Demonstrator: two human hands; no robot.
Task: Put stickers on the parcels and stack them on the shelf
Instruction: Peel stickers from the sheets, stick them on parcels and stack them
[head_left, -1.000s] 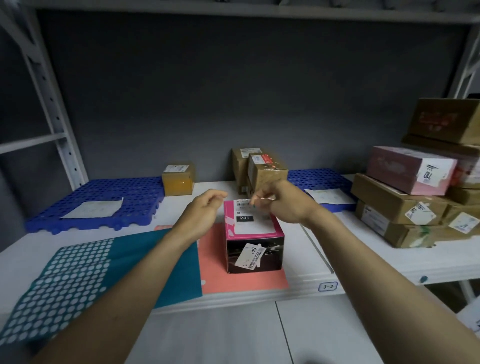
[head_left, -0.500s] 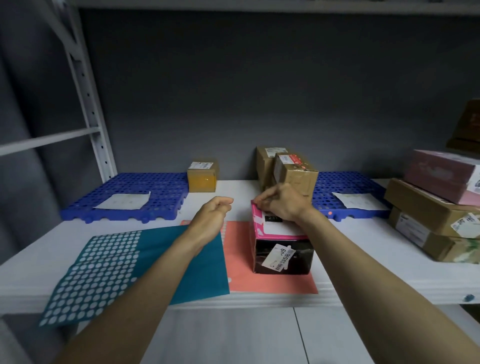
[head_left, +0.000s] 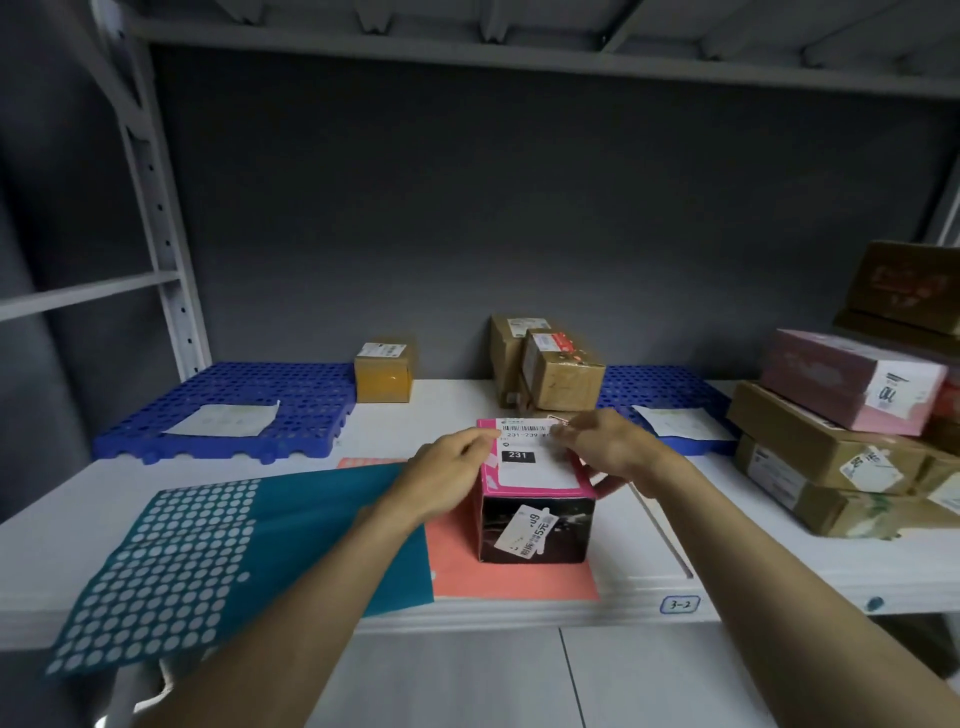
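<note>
A small parcel with a pink top, black sides and a white "231" label stands on a salmon sticker sheet near the shelf's front edge. My left hand holds the parcel's upper left edge with curled fingers. My right hand is over the parcel's far right corner. Its fingertips pinch what looks like a small sticker against the label, too small to make out clearly. A teal sticker sheet with white dots lies to the left.
The white shelf board carries two blue pallets with paper sheets. It also holds a small yellow-brown box, two brown boxes behind the parcel, and a stack of parcels at the right. A shelf upright stands at the left.
My left hand moved right onto the parcel's left edge. My right hand shifted from the top's far left corner to its far right. The camera tilted up.
</note>
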